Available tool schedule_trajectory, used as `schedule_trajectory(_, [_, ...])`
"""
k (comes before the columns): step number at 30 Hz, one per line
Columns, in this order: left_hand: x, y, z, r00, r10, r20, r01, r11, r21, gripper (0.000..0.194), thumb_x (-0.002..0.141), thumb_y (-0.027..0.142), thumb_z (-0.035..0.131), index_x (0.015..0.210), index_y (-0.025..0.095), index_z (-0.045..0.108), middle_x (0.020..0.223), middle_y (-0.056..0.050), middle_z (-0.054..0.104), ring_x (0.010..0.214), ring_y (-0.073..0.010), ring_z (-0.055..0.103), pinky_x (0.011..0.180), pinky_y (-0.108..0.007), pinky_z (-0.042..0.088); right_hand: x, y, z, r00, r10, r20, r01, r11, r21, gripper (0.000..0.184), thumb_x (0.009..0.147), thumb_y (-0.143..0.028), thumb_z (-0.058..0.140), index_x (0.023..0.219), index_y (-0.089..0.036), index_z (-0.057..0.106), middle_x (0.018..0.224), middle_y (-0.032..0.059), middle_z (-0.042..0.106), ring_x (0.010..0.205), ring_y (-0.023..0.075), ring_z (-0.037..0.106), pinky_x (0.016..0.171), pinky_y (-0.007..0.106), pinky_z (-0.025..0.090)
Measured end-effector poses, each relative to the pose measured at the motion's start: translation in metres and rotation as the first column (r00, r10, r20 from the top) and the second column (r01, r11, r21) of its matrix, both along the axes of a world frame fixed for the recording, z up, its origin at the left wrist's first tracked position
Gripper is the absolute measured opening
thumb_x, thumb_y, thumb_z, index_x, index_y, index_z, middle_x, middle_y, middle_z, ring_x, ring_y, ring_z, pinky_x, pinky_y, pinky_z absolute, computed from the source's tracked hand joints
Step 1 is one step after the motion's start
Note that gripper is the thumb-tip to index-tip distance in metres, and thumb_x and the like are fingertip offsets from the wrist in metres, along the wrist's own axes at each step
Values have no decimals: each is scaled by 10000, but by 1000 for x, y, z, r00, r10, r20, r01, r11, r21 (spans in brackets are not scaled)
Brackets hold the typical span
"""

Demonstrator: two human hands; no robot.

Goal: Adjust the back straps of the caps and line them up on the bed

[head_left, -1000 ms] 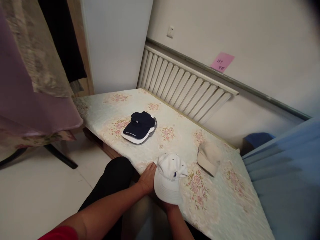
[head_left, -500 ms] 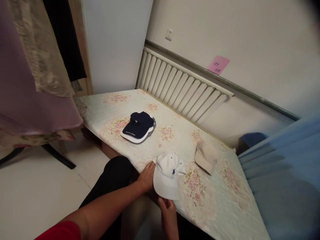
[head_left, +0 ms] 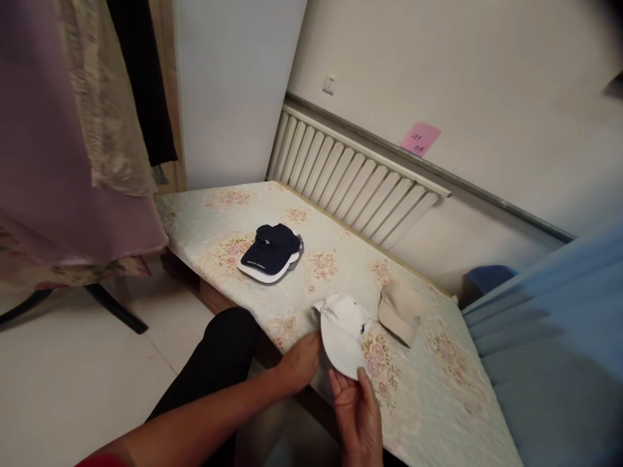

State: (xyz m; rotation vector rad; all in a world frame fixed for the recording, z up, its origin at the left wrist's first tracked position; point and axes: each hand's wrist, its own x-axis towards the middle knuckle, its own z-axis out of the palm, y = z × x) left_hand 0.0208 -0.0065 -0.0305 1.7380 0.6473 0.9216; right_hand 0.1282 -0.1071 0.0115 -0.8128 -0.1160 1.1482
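Note:
A white baseball cap [head_left: 343,334] with a small dark logo is held at the near edge of the bed, its brim tilted down toward me. My right hand [head_left: 357,408] pinches the lower edge of the brim, thumb along its side and fingers beneath. At the cap's left edge is my left hand [head_left: 302,363], closed, its fingertips hidden behind the brim. Farther left on the bed lies a navy cap [head_left: 271,250] with a white brim edge, on top of at least one other cap. To the right rests a beige cap [head_left: 399,311].
The bed [head_left: 335,230] has a flowered cover. Behind it runs a white radiator [head_left: 350,172] under a pink note [head_left: 421,138]. A blue curtain [head_left: 549,331] hangs at the right. Clothes [head_left: 111,110] hang at the left. My knee [head_left: 231,331] is beside the bed.
The white cap has turned and shifted right, its brim tipping. My right hand has moved up and right onto the brim. My left hand has moved slightly right and down.

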Motion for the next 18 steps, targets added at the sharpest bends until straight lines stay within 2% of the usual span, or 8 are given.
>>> schedule_trajectory(2, [5,-6,15,986,-34,165,75,966,-249,387,776,167,506,1147,154,616,1154,-116,630,1103,-264,538,991,-416,357,5,-7,10,999,-33,24,33,999,17,506,767,-284,655,1256,-282,526,1124,58,680,975,195,648,780,376,539])
schedule_trajectory(4, [8,-8,37,914,-73,398,281,822,-494,362,778,194,529,1124,147,626,1095,-109,654,1037,-256,575,940,-406,392,9,-15,18,997,-53,56,50,998,42,515,762,-276,656,1259,-296,521,1146,59,669,957,192,652,726,354,549])
schedule_trajectory(5, [8,-7,48,848,-73,524,391,754,-527,372,770,185,545,1133,153,621,1117,-101,646,1038,-244,576,946,-386,386,10,-19,21,996,-57,70,53,997,58,523,756,-266,657,1260,-302,519,1156,58,664,949,192,654,697,342,551])
schedule_trajectory(7, [8,-5,72,699,-57,713,560,665,-495,393,747,146,554,1135,151,622,1124,-98,644,1037,-226,576,940,-350,379,11,-25,24,995,-62,79,55,995,85,522,748,-253,655,1250,-312,525,1164,56,661,933,193,657,654,329,549])
schedule_trajectory(10, [5,-2,97,525,14,851,718,530,-451,365,790,193,535,1139,124,618,1094,-117,658,1047,-233,579,967,-360,358,13,-30,20,996,-73,46,69,993,92,449,743,-259,644,1185,-303,578,1123,54,680,892,199,665,625,335,544])
schedule_trajectory(13, [6,-3,105,489,122,864,729,487,-481,319,817,199,548,1106,92,628,1040,-138,677,1058,-253,584,987,-385,351,16,-33,8,996,-85,2,85,994,75,382,724,-263,650,1105,-278,631,1060,56,705,841,205,672,614,344,538])
schedule_trajectory(16, [8,-7,106,518,221,827,668,499,-552,262,801,172,598,1046,87,642,982,-141,693,1047,-265,597,981,-401,365,18,-35,-5,997,-71,-3,71,995,72,366,717,-280,665,1082,-272,650,1034,55,713,850,212,674,645,357,534])
schedule_trajectory(18, [9,-9,107,541,242,805,640,503,-581,252,774,169,639,1013,91,647,945,-138,699,1010,-271,616,960,-412,385,17,-36,-13,999,-48,-4,48,996,70,336,725,-293,668,1060,-272,662,1027,48,716,870,211,670,679,365,530])
